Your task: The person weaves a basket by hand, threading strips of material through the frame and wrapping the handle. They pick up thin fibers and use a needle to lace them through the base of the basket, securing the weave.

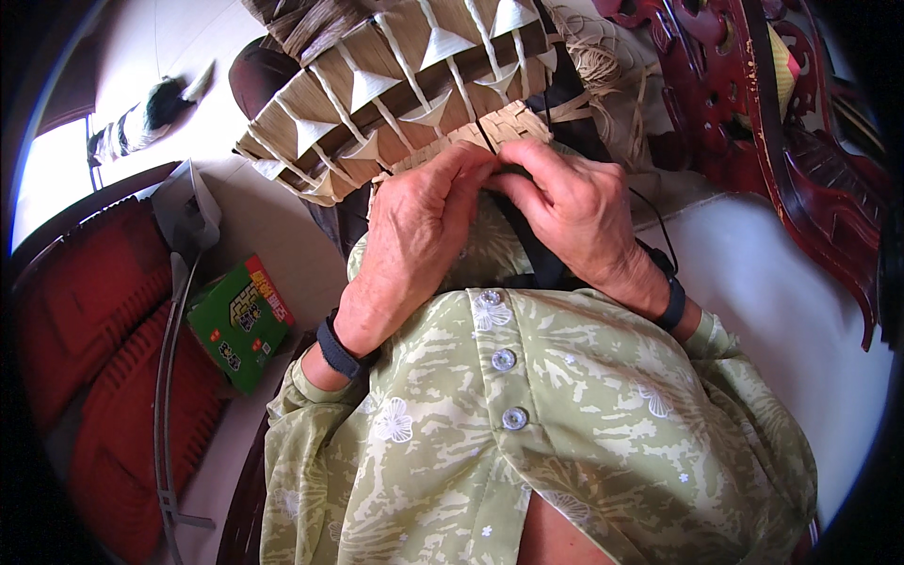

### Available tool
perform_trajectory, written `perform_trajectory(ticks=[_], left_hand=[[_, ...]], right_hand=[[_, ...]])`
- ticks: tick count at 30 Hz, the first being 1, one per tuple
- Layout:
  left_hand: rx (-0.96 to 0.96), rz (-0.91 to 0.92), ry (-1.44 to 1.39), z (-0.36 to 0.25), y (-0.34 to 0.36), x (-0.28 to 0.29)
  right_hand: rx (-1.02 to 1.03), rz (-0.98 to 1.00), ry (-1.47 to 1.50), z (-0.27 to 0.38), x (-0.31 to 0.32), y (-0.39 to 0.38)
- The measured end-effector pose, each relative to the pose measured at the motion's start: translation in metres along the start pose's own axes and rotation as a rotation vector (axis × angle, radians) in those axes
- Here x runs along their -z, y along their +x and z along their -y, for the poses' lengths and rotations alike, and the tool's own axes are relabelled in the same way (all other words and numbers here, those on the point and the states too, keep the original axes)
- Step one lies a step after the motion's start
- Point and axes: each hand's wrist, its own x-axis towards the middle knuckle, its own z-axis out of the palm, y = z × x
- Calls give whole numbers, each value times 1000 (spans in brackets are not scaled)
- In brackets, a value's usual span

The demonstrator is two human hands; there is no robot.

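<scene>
My left hand point(419, 226) and right hand point(570, 212) meet at the lower edge of a woven pale fibre strip point(513, 122), their thumbs and fingertips pinched close together; what is between the fingertips is too small and hidden to make out. Above the fingers, a curved band of tan fibre point(379, 71) is crossed by white twisted cords and pale triangular folds. A thin dark cord point(485, 137) runs down toward my fingertips. Dark straps and my green patterned clothing point(565, 358) lie under and behind both hands.
Red cushioned seating point(94, 311), a grey metal stand point(169, 395) and a green box point(235, 330) sit at the left. Carved dark-red wooden furniture point(791, 217) fills the upper right, beside loose tan fibres point(593, 52). A black-and-white bundle point(141, 127) lies at the upper left.
</scene>
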Motion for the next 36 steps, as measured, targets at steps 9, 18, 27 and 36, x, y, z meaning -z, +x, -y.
perform_trajectory(ticks=[9, 18, 27, 36], left_hand=[[131, -116, -150, 3, -5, 7], [175, 18, -89, 0, -10, 4], [158, 33, -205, 8, 0, 4], [151, -46, -154, 5, 0, 2]], right_hand=[[-15, 27, 16, -5, -1, 0], [-135, 110, 12, -2, 2, -1], [43, -13, -42, -4, -4, 1], [-132, -2, 171, -2, -1, 3]])
